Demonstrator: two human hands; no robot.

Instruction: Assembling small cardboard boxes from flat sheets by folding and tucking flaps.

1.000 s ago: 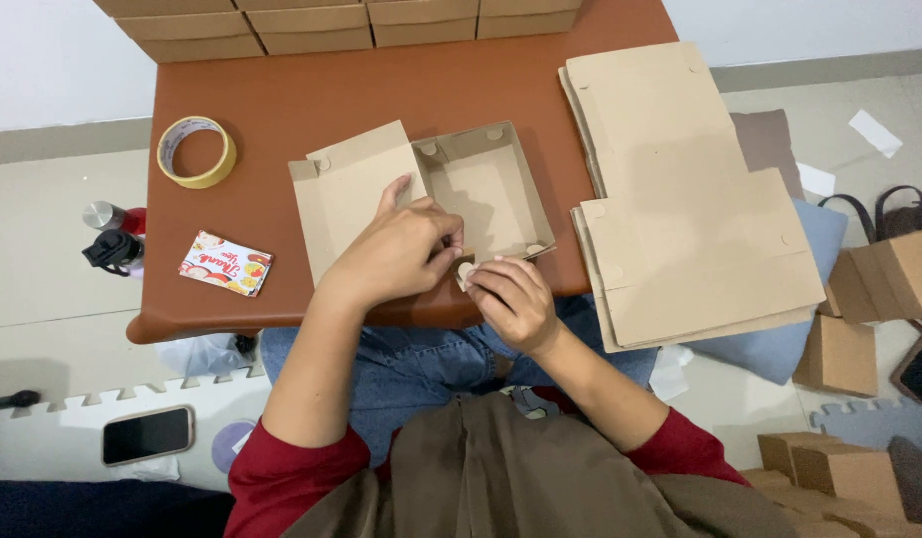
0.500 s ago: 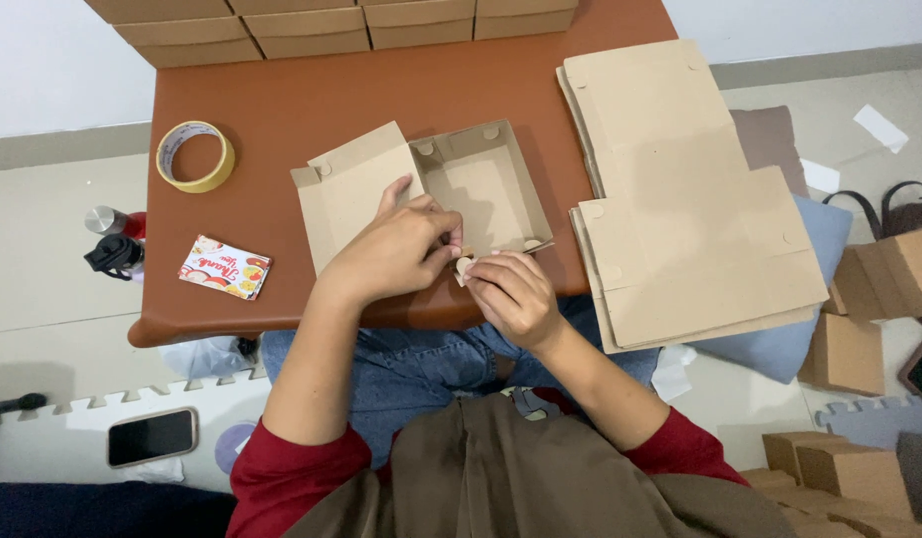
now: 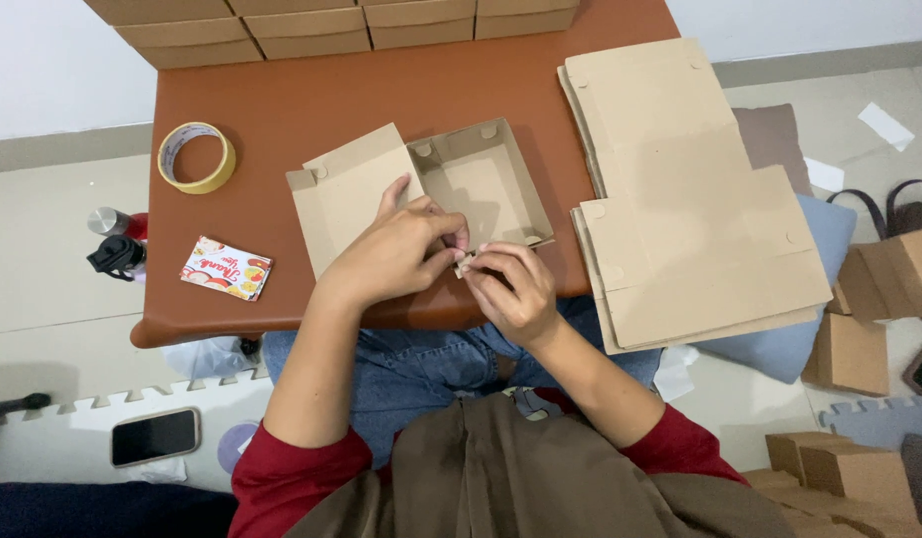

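Near wall of the half-folded cardboard box point(image 3: 481, 189) is pinched by left hand point(image 3: 396, 249) and right hand point(image 3: 511, 294) — both clenched on it — flat stack point(image 3: 690, 199) beside.

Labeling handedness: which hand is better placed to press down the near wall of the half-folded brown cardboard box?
Left, probably. The left hand already lies over the half-folded brown cardboard box at its near wall; the right hand sits off its near edge, pinching the flap corner.
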